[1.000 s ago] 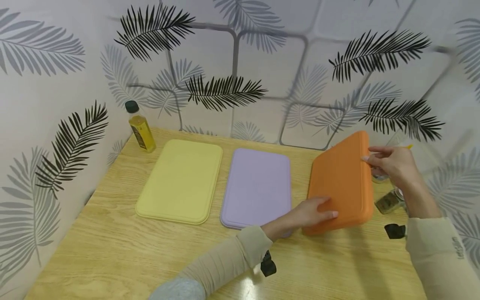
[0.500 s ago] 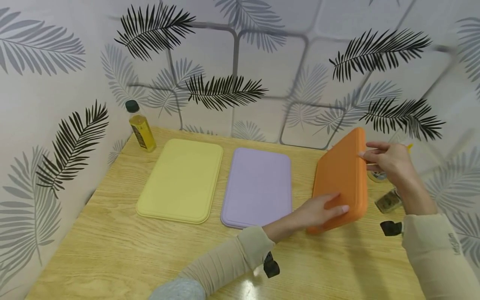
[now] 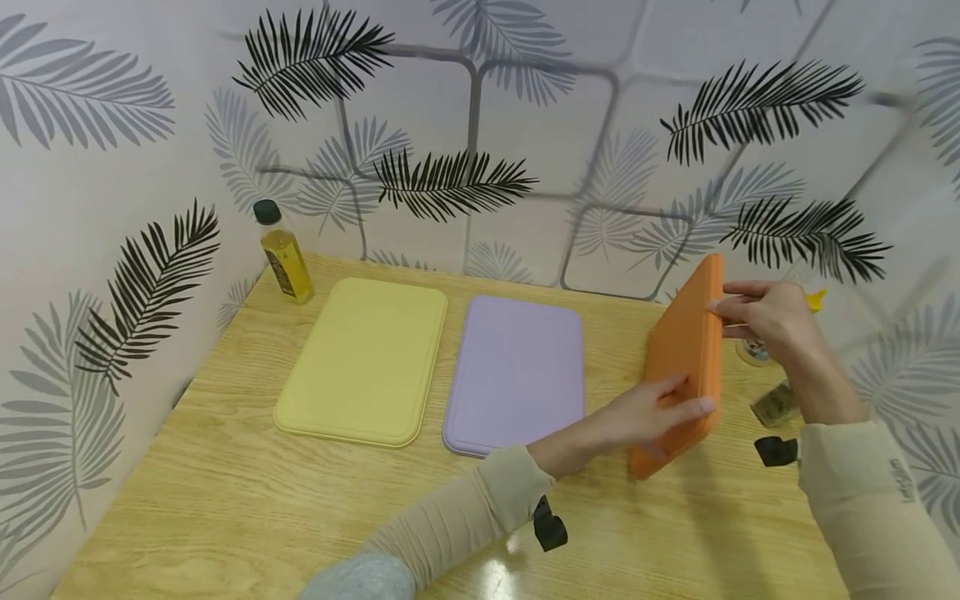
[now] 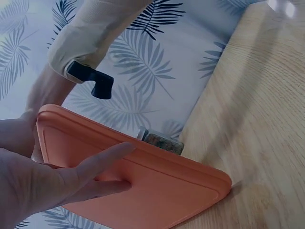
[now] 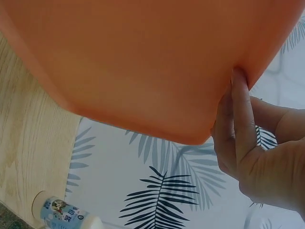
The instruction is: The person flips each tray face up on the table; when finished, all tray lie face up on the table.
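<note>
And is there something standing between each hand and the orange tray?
Nothing visible: the right hand pinches the orange tray at its edge, and the left hand touches its face. The dark jar is off to the right.

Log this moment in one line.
left hand: touching orange tray | right hand: pinching its edge | orange tray: tilted | yellow tray, purple tray: flat

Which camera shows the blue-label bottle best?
The right wrist view: the bottle has its label uncovered there, though the picture's edge cuts the bottle off. In the head view, only part peeks out beside the right hand. I can't see it in the left wrist view.
</note>
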A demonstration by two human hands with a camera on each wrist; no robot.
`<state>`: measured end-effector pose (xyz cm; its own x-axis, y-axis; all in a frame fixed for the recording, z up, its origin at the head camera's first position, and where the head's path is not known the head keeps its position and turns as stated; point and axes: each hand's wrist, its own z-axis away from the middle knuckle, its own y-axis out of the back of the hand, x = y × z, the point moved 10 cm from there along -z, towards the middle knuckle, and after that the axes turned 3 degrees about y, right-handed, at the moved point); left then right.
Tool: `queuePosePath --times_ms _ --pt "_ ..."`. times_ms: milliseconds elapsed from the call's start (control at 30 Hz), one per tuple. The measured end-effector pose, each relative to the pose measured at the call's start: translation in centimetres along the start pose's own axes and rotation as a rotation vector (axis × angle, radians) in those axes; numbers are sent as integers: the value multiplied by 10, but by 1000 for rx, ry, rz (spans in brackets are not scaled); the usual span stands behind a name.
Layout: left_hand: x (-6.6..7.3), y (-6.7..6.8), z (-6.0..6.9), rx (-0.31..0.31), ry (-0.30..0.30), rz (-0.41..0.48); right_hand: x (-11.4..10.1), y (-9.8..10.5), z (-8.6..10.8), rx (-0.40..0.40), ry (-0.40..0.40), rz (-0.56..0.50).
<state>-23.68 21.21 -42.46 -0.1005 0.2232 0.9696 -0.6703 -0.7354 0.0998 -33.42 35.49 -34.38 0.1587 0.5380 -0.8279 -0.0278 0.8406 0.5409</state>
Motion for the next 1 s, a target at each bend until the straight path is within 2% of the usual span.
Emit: queuePosePath --times_ms 133,267,400,633,1000 --pt "3 -3 1 -31 34 125 -1 -3 0 -11 7 9" --pt "5 0 2 -14 62 158 -4 -5 -2 -21 18 3" --pt "8 3 2 -2 59 199 -6 -10 -3 -26 20 5" --pt "9 6 2 -15 73 396 -12 -23 -7 -35 25 -7" --pt "3 17 7 45 85 513 -19 -44 -12 -66 52 5"
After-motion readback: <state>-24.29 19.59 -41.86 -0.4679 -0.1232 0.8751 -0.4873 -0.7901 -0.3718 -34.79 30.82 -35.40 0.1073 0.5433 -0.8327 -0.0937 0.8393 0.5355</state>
